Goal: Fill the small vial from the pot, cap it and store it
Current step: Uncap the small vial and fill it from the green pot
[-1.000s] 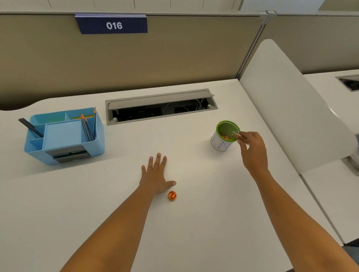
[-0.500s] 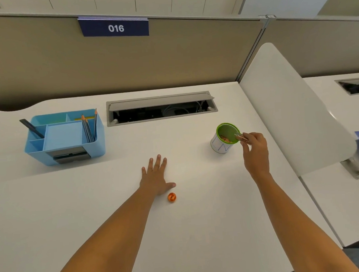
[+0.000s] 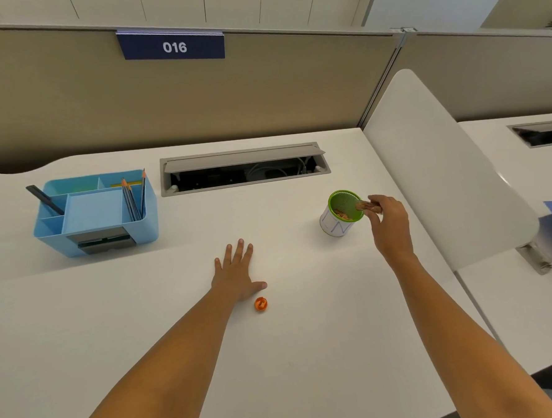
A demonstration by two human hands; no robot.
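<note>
A small pot [image 3: 340,219] with a green rim and white wall stands on the white desk, brownish grains inside. My right hand [image 3: 388,224] grips a small clear vial [image 3: 366,206], tilted over the pot's right rim; it looks filled with brown material. My left hand [image 3: 236,271] lies flat on the desk, fingers spread, holding nothing. An orange cap [image 3: 260,304] lies on the desk just below my left thumb.
A blue desk organiser [image 3: 97,213] with pencils and a black pen stands at the back left. An open grey cable tray [image 3: 244,168] is set into the desk behind the pot. A white divider panel [image 3: 443,166] rises at the right.
My right hand has drawn the vial up toward the pot's right rim, and it now shows brown contents. The left hand and the orange cap have stayed put.
</note>
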